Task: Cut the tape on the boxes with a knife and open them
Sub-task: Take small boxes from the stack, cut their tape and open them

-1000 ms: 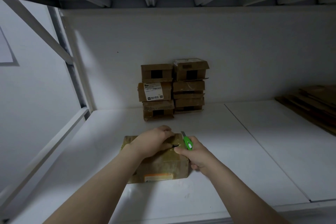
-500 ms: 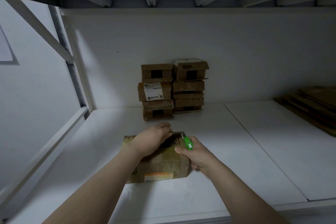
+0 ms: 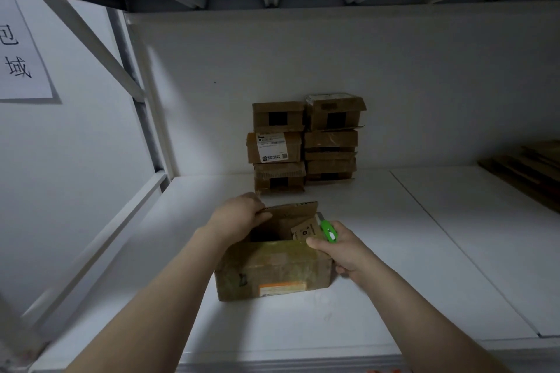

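Head view: half a second ago the left grip (image 3: 239,215) lay flat over the closed top of the cardboard box (image 3: 272,269), with the green utility knife (image 3: 328,230) at the seam. Now the top is open. The left grip pinches the far flap (image 3: 291,215) at its left corner and holds it upright, and the dark inside of the box shows below it. A smaller side flap (image 3: 306,230) tilts up at the right. Whether a near flap is folded out or down I cannot tell.

The right grip (image 3: 339,251) is clenched round the knife, which has come off the seam. It sits just beside the box's right top edge with the thumb touching that edge.

The box stands toward the front edge of the shelf (image 3: 394,251). The stacked boxes (image 3: 278,145) are well apart from it, against the shelf's back edge.

For the task, this suggests the tape on this box is cut through and the knife's work here is done. What seems left is spreading the remaining flaps, then fetching another box from the stack. The knife is near the raised flaps and the left grip's fingers, so it wants keeping clear.
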